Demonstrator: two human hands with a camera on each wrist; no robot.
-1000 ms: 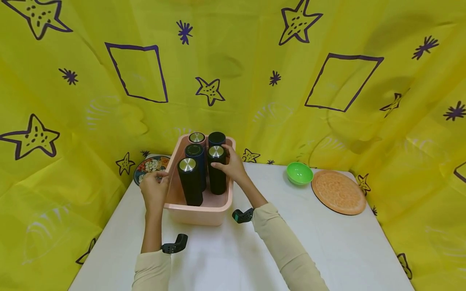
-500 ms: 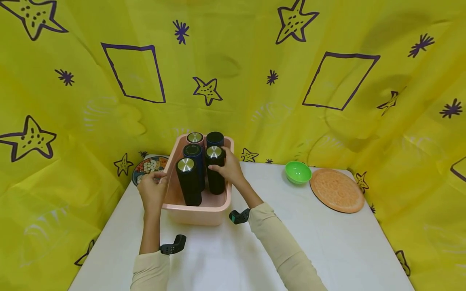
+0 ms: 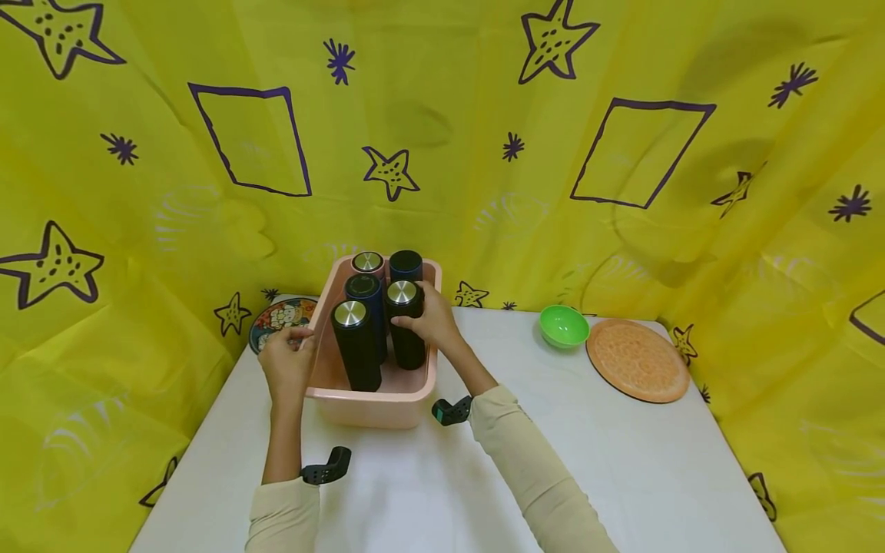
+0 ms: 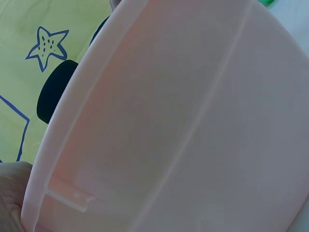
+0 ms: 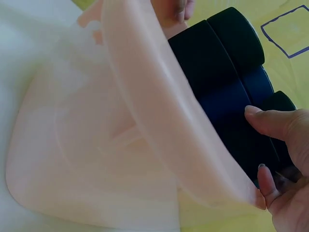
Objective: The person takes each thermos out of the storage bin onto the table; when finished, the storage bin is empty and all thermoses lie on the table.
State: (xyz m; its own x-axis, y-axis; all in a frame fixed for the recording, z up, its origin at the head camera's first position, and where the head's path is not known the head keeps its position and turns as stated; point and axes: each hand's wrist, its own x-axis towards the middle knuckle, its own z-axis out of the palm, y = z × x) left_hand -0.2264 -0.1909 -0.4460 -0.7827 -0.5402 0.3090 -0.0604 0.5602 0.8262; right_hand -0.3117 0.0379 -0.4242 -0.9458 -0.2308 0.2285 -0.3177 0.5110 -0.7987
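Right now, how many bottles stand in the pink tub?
5. Front left; front right, gripped by the right hand; middle; back left; back right. More may be hidden behind them. The left hand holds the pink tub's rim.

the head view looks forward and down over the white table (image 3: pixel 622 461) from its near edge; both wrist views sit pressed close to the pink tub (image 4: pixel 193 121) (its outer wall fills them), shared by all three.
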